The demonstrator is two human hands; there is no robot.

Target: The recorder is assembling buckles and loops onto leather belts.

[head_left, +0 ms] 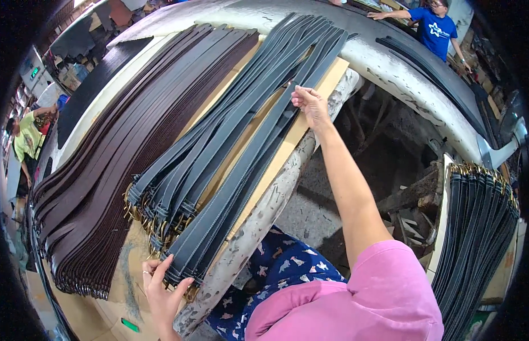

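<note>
Dark grey-black leather belts (233,184) with pale edge stitching lie in loose bundles on a tan board (338,73). Gold-coloured buckles (156,227) cluster at their near end. My left hand (162,290) grips the near end of the rightmost bundle, thumb on one side and fingers on the other. Farther up, my right hand (313,107) is closed in a pinch over that bundle's right edge. What lies between its fingertips, if anything, is too small to make out.
Dark brown straps (122,131) cover the left. More buckled black belts (475,227) hang at right. A pale, spotted beam (270,199) edges the board. A green object (130,325) lies lower left. People in blue (438,34) and yellow-green (28,139) stand farther off.
</note>
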